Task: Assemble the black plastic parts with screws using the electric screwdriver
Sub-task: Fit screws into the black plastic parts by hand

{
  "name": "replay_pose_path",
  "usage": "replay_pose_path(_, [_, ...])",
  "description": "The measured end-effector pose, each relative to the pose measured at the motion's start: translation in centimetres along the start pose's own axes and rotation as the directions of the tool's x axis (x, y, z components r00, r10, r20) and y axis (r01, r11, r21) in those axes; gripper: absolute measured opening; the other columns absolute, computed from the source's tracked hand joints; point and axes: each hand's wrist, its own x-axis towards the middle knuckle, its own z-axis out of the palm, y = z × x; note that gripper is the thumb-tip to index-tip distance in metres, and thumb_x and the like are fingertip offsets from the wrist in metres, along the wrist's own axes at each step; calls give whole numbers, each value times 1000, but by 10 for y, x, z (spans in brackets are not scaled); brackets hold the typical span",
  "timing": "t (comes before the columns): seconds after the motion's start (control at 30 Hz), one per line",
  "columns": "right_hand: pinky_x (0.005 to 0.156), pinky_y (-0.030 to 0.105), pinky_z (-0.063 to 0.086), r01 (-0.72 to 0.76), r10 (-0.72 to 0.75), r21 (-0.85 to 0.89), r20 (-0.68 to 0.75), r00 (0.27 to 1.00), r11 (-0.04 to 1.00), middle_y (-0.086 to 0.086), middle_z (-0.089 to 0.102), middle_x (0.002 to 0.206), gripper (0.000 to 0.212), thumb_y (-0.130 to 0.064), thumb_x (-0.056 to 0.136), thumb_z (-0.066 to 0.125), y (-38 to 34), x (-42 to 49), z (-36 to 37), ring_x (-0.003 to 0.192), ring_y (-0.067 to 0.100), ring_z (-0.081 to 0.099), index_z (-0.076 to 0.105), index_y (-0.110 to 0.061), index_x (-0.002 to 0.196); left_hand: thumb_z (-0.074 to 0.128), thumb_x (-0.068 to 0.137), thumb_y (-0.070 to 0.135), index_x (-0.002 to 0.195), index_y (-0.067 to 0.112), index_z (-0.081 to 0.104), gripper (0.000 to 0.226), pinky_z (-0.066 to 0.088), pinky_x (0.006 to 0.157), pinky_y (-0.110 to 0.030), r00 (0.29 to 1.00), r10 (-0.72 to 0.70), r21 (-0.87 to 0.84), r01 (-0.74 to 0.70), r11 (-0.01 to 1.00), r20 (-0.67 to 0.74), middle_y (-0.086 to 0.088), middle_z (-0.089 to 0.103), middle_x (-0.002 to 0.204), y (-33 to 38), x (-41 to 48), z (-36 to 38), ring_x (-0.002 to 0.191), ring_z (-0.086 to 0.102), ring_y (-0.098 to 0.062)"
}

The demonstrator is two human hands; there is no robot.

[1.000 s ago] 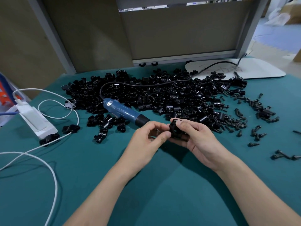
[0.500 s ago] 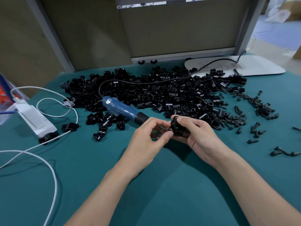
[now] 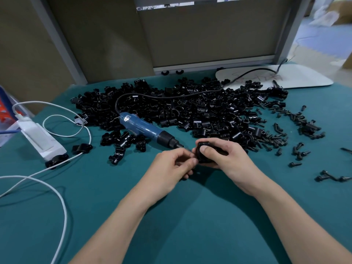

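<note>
The right hand (image 3: 226, 161) holds a black part (image 3: 202, 147) just above the table (image 3: 190, 225), thumb pressed on top and fingers curled beneath. The left hand (image 3: 171, 168) pinches narrowly at the part's 9 o'clock side; whether a screw sits between its fingertips cannot be told. The screwdriver (image 3: 146, 128) lies at 10 o'clock from the hands, its tip just beside them. The pile (image 3: 190, 111) of parts fills 12 o'clock and loose screws (image 3: 301, 130) lie scattered at 2 to 3 o'clock. Bare cloth runs from 6 o'clock to the near edge. A power strip (image 3: 42, 141) sits at 9 o'clock.
</note>
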Motion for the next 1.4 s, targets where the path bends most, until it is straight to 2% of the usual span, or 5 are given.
replay_pose_path(0.23, [85,34,62,-79,79,196,10,997,977,12,78,108,16,-13,101,62,-1,3,-1,106,25,75,76,-14,109,65,98,24,106,15,69,13,51,79,-25,915,403,429,-358,829,-16,16,64,97,-5,-4,0,89,63,-5])
replay_pose_path(0.4, [91,33,60,19,-21,157,11,1000,987,9,78,111,20,-14,101,62,-3,1,-1,109,23,74,78,-23,107,66,96,36,92,34,71,7,54,61,-27,990,94,63,-88,994,-103,3,71,77,0,-2,0,65,63,-11])
replay_pose_path(0.77, [94,19,54,150,-142,-178,56,988,973,-8,79,106,20,-15,100,64,-10,-8,-2,104,9,73,72,-27,113,62,100,29,89,26,76,18,48,53,-22,998,11,39,-13,999,60,6,69,69,0,-1,-6,56,57,-6])
replay_pose_path(1.17, [83,35,62,-137,116,378,77,990,916,20,76,112,35,-24,85,68,-7,0,-3,103,26,75,72,-3,112,61,101,15,104,3,73,18,56,74,-40,805,592,602,-492,629,40,-3,67,90,7,-8,1,81,65,-19])
replay_pose_path(1.4, [76,34,63,-77,128,589,-45,991,805,23,75,110,36,-20,84,69,-17,1,-5,95,30,76,69,4,110,57,103,21,114,11,71,21,45,78,-13,816,520,477,-362,801,-252,13,64,94,12,-3,-8,87,61,0])
